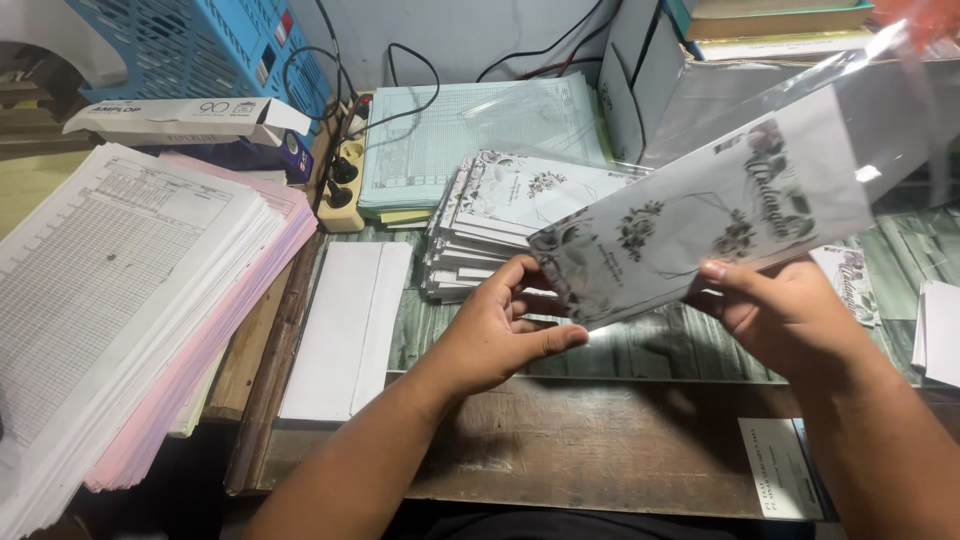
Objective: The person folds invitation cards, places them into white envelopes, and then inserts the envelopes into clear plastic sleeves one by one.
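I hold a long white card with grey floral print [690, 225] tilted above the wooden table [600, 440]. Its upper right part sits inside a clear plastic sleeve [800, 100]. My left hand [495, 335] pinches the card's lower left end. My right hand [785, 315] grips its lower edge near the middle, thumb on top. Behind my left hand lies a stack of the same floral cards [500, 215].
A thick pile of white and pink printed forms [120, 290] fills the left. A white envelope [350, 325] lies beside it. Green ruled sheets [450, 140], a power strip [345, 180], a blue basket [190, 45] and a long white box [180, 118] are at the back.
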